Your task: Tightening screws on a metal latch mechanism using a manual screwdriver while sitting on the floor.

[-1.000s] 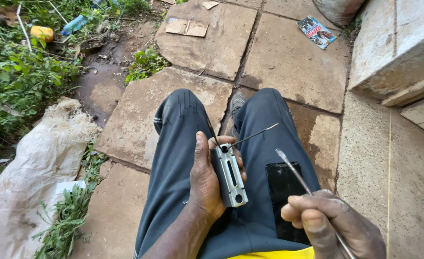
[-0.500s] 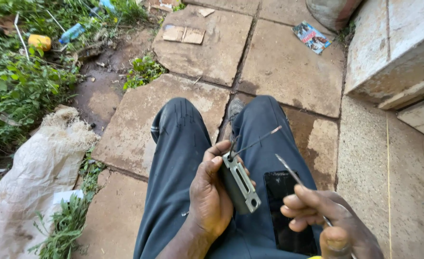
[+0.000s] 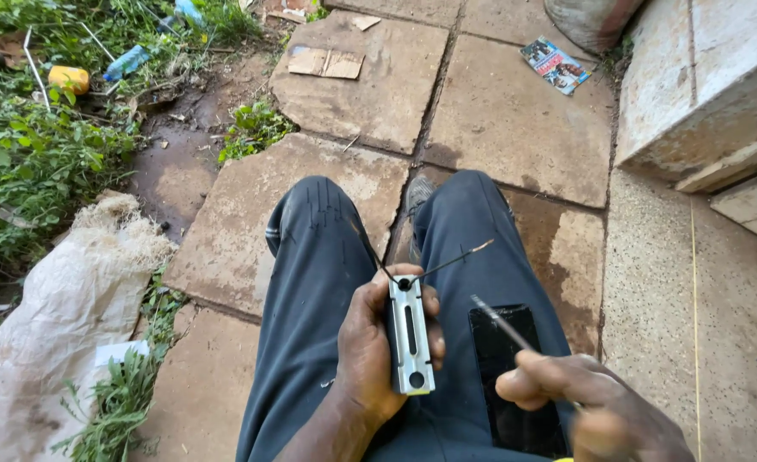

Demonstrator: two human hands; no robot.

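Metal bracket [image 3: 411, 335] now upright in left hand [image 3: 377, 355], clenched round it over lap, no longer tilted as half second ago; slotted face up. Right hand [image 3: 585, 402] grips thin rod [image 3: 500, 323], tip nearer bracket. Wire [image 3: 457, 257] juts from top hole.

A silver-grey metal bar [image 3: 410, 335] with dark holes was seen over dark blue trousers [image 3: 310, 282], beside a black phone [image 3: 515, 376], with brown paving slabs [image 3: 515, 120], green weeds [image 3: 28, 154] and a yellow bottle [image 3: 69, 79] around.
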